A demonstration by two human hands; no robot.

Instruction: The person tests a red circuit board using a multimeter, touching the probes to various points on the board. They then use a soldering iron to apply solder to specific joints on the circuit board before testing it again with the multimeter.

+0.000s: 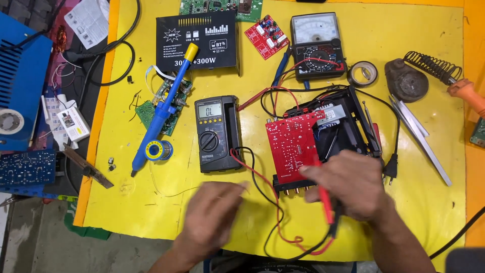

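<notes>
Red probe (323,194) gripped in your right hand (351,184), tip on red circuit board (292,144); your left hand (214,212) blurred, open, apart.

On the workbench (414,202), a digital multimeter (217,134) lies just left of an opened case (348,126) with a circuit board (293,144) propped on it; an analog meter (317,45) sits behind them. A desoldering pump (164,108) and solder spool (158,150) lie further left, a soldering-iron stand (419,73) at far right. The right hand (348,187) rests at the board's near edge holding probes (326,202), the left hand (214,212) beside it to the left
</notes>
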